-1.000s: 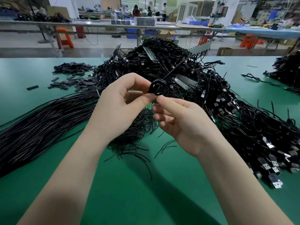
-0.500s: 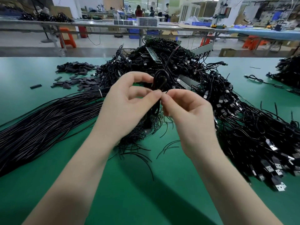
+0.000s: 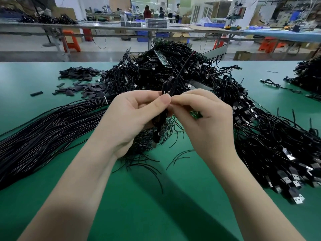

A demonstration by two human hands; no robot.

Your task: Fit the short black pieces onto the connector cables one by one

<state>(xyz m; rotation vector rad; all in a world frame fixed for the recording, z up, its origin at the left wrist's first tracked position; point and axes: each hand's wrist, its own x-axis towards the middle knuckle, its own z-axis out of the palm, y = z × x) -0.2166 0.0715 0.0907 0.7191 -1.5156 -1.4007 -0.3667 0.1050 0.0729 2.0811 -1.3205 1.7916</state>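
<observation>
Meanwhile, far left on the green table point(image 3: 52, 197), your spare short black pieces point(image 3: 81, 84) lie heaped, well apart from both hands. Your left hand point(image 3: 128, 119) pinches the looped connector cable point(image 3: 167, 87), its long axis running nearly upright. Your right hand point(image 3: 205, 117), just beside it, pinches the same cable; whether a piece sits between those fingertips cannot be told.

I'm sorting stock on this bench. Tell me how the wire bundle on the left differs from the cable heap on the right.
The wire bundle lies in long, nearly straight parallel strands; the cable heap is a tangle of loops. The heap's cables end in black plugs with metal tips along its near edge; the bundle's near ends show no plugs. A pale tie binds the bundle at its far end; the heap lies loose. Both are black and rest on the green table.
</observation>
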